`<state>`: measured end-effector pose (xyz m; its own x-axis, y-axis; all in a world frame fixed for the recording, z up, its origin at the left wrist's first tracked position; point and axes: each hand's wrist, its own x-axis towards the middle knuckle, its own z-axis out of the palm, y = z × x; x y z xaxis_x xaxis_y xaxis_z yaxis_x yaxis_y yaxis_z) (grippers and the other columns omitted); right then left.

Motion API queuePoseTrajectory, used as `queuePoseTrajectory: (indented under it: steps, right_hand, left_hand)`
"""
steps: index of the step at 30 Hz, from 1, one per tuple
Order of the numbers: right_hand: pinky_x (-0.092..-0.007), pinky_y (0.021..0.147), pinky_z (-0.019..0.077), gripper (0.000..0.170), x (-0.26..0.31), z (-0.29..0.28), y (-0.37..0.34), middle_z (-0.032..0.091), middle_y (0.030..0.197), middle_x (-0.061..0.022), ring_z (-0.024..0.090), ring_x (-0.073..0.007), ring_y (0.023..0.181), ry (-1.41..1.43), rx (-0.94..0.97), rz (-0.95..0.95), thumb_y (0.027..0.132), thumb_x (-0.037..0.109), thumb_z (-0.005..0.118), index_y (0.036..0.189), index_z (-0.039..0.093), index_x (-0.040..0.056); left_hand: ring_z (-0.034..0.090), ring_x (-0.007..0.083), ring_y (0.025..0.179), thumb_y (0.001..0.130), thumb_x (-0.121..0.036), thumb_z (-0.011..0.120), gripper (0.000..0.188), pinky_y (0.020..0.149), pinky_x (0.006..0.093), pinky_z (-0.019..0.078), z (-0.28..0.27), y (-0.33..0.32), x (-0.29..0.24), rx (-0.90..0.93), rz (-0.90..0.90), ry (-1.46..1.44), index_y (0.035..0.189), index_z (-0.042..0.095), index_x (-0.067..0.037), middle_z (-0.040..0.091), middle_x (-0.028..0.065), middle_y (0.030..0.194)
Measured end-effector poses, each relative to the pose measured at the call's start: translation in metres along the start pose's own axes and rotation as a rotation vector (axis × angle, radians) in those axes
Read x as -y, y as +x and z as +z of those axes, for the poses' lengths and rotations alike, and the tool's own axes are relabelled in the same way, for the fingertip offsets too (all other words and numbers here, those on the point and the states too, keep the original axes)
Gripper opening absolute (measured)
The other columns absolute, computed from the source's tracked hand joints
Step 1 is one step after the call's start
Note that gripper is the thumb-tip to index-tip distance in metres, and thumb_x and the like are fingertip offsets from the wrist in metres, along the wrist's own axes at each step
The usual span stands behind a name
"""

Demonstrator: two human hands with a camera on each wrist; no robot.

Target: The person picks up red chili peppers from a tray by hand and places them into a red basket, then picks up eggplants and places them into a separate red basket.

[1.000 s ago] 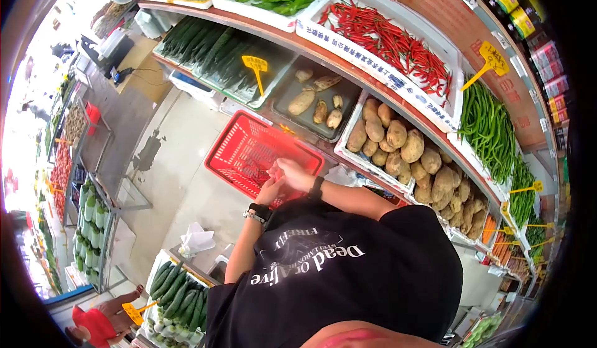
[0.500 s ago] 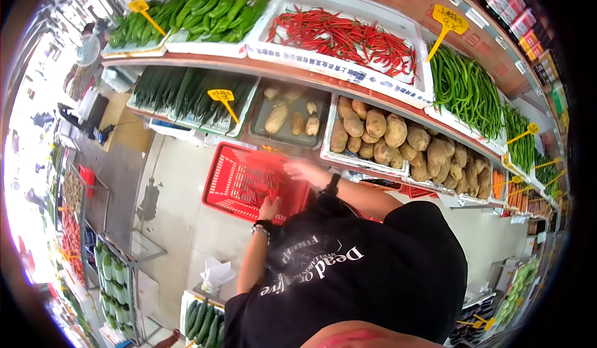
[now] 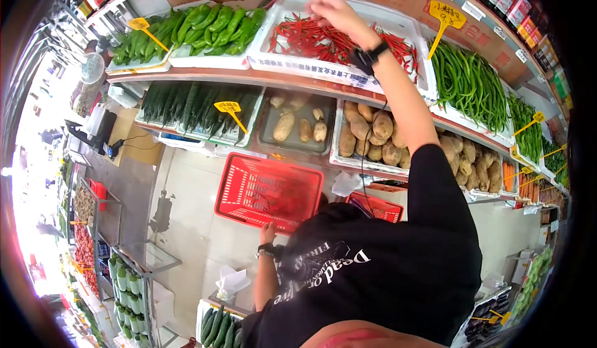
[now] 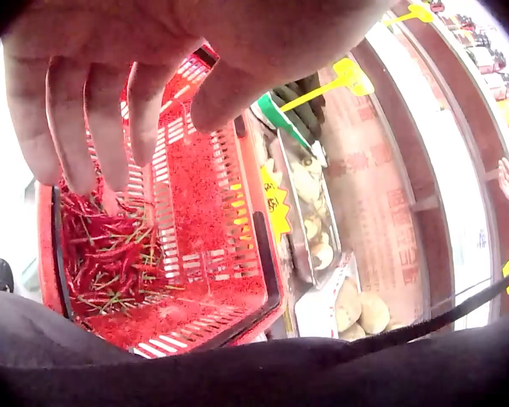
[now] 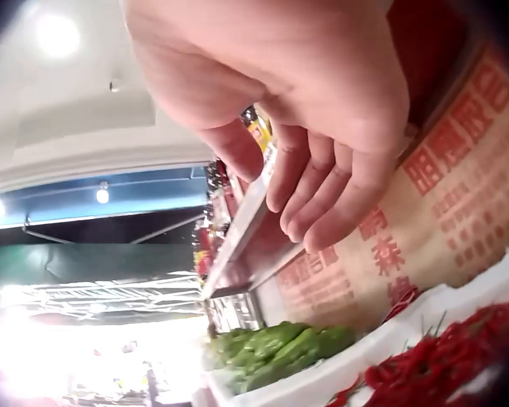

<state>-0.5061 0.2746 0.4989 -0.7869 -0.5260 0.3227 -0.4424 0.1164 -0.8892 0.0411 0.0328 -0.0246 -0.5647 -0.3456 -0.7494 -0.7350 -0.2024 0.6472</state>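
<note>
Red chilies (image 3: 308,42) | tag (image 3: 447,16): "9.8" | shirt (image 3: 398,279): "Dead or Alive" | right hand (image 3: 343,21) loose, empty | left hand (image 3: 268,233) relaxed

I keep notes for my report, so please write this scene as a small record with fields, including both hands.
Right hand: over the white box of red chilies, holding nothing, fingers loosely bent
Left hand: at the red basket's near edge; contact unclear
Basket contents: loose chilies
Beside the box, head view: green peppers left, thin green peppers right
Lower shelf: includes potatoes
</note>
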Motion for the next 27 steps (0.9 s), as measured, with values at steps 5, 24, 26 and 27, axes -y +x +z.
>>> queuePoseTrajectory:
  steps: [5, 24, 26, 27]
  right_hand:
    - [-0.0329, 0.067, 0.0507, 0.026, -0.093, -0.024, 0.121, 0.07, 0.091, -0.0061, 0.062, -0.0158, 0.079, -0.426, -0.007, 0.078, 0.09, 0.016, 0.056, 0.111, 0.069, 0.0061]
    - [-0.0425, 0.106, 0.0416, 0.05, -0.211, 0.02, 0.182, 0.057, 0.137, -0.018, 0.054, -0.0342, 0.127, -0.828, 0.227, 0.237, 0.087, 0.025, 0.051, 0.133, 0.059, 0.0092]
    - [-0.0408, 0.101, 0.0458, 0.042, -0.235, 0.014, 0.191, 0.064, 0.126, -0.0194, 0.06, -0.0342, 0.119, -0.661, 0.093, 0.103, 0.085, 0.018, 0.053, 0.124, 0.067, 0.0072]
    - [-0.0386, 0.096, 0.0487, 0.034, -0.232, 0.013, 0.189, 0.07, 0.113, -0.0179, 0.065, -0.0326, 0.109, -0.63, 0.046, 0.044, 0.085, 0.015, 0.055, 0.112, 0.073, 0.0087]
  left_hand:
    - [0.067, 0.0207, 0.09, 0.1, -0.032, 0.056, 0.039, 0.07, 0.0341, 0.0524, -0.003, -0.024, 0.012, -0.102, -0.037, -0.252, 0.125, 0.058, -0.002, 0.069, 0.0095, 0.107]
    - [0.065, 0.0281, 0.106, 0.098, -0.037, 0.047, 0.049, 0.084, 0.0436, 0.0532, -0.003, -0.051, 0.058, -0.157, -0.125, -0.446, 0.135, 0.052, -0.005, 0.065, 0.0127, 0.126]
    - [0.066, 0.0282, 0.105, 0.1, -0.033, 0.046, 0.044, 0.084, 0.0426, 0.0539, 0.002, -0.052, 0.053, -0.167, -0.129, -0.443, 0.133, 0.054, -0.004, 0.066, 0.0143, 0.124]
    - [0.066, 0.0282, 0.104, 0.102, -0.031, 0.045, 0.042, 0.084, 0.0422, 0.0543, 0.005, -0.051, 0.051, -0.168, -0.132, -0.438, 0.132, 0.055, -0.003, 0.066, 0.0152, 0.123]
